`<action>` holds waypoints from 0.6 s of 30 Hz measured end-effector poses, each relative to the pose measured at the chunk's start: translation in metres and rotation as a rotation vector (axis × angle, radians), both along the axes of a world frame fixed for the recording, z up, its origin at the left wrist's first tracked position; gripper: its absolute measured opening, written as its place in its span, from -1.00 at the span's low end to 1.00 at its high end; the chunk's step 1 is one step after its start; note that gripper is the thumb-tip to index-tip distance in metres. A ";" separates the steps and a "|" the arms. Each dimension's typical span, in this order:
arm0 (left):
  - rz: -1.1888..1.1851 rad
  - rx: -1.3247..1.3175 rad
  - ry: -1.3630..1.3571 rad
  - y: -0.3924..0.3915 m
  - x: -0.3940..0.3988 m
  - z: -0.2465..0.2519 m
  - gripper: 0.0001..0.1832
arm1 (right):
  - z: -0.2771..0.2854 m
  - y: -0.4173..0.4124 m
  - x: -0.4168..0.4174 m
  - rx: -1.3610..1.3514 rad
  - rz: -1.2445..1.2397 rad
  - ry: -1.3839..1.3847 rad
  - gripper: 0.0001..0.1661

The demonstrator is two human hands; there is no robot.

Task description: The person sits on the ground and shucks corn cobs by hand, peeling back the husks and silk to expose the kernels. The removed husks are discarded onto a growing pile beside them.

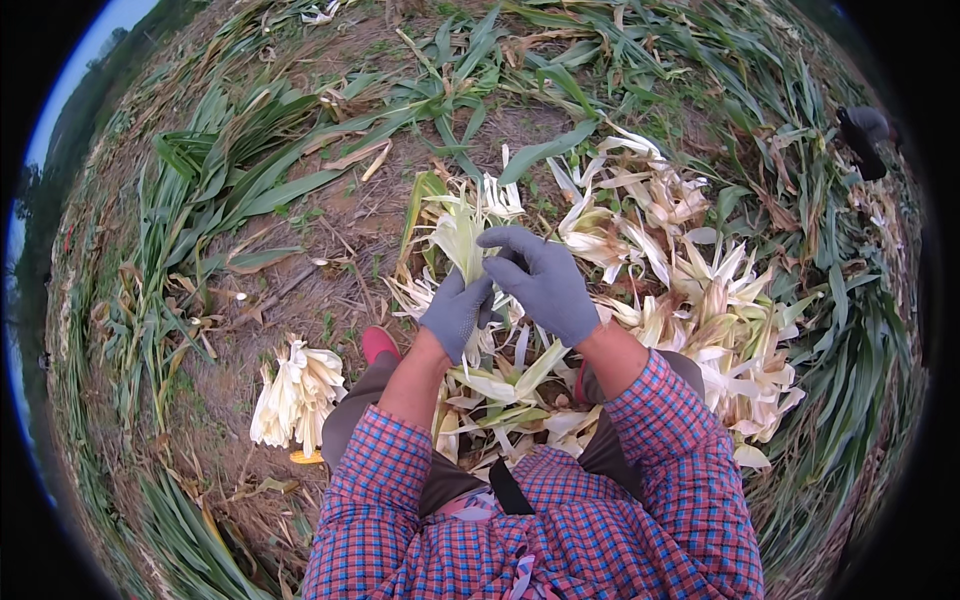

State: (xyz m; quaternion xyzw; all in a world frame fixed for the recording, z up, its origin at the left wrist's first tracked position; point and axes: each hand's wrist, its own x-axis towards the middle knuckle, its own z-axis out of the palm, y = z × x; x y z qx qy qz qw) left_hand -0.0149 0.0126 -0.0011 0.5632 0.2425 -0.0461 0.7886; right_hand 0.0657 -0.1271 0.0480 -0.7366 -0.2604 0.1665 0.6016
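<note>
Pale green-white corn husks (463,238) stand up from my left hand (457,309), which is gloved in grey and closed around their lower part. My right hand (544,279), in a matching glove, is beside them with its fingers curved and the index and thumb tips at the husks' right edge. Whether those tips pinch a leaf cannot be told. Loose husks (517,386) lie on the ground below my hands, between my legs. To the right spreads a large heap of husks (712,322). A bundle of dry husks (298,394) lies left of my legs, with a yellow corn cob (306,457) by its lower end.
Cut green corn stalks and leaves (240,165) lie at the left, and more (832,315) along the right. Short stubble (376,161) pokes from the soil ahead. My pink shoe (380,343) is near the left forearm. Another person (866,139) is partly visible at the far right.
</note>
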 end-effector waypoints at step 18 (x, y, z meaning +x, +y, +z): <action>-0.045 0.027 -0.029 0.000 -0.002 0.009 -0.61 | -0.021 -0.001 0.012 0.041 -0.037 0.161 -0.73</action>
